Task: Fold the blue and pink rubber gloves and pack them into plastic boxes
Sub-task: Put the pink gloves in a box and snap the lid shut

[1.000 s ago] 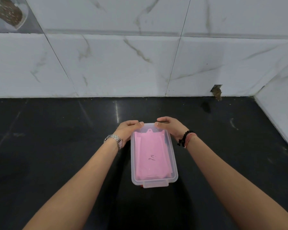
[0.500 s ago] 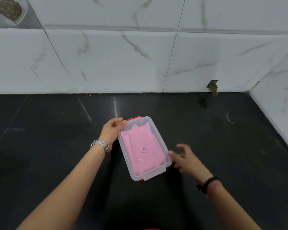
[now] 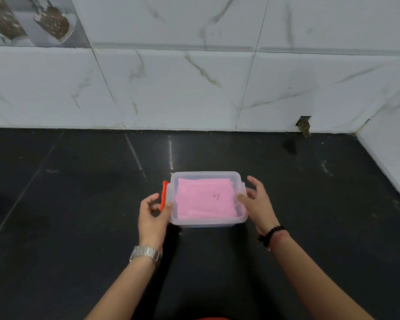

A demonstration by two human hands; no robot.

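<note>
Sitting between both hands' grip, lidded box (image 3: 207, 224) of pink gloves (image 3: 203, 200)

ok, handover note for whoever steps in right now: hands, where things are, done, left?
Left hand: fingers curled at the box's left end by the orange latch, thumb on the lid edge.
Right hand: fingers spread and relaxed, touching the box's right end, no real grip.
Plastic box: on the black counter, long side across, lid on.
Pink gloves: folded flat inside, seen through the lid.
Done: pink pair folded, boxed and covered.
Left: whether the latches are snapped can't be told, so check them. No blue gloves or second box in view.
</note>
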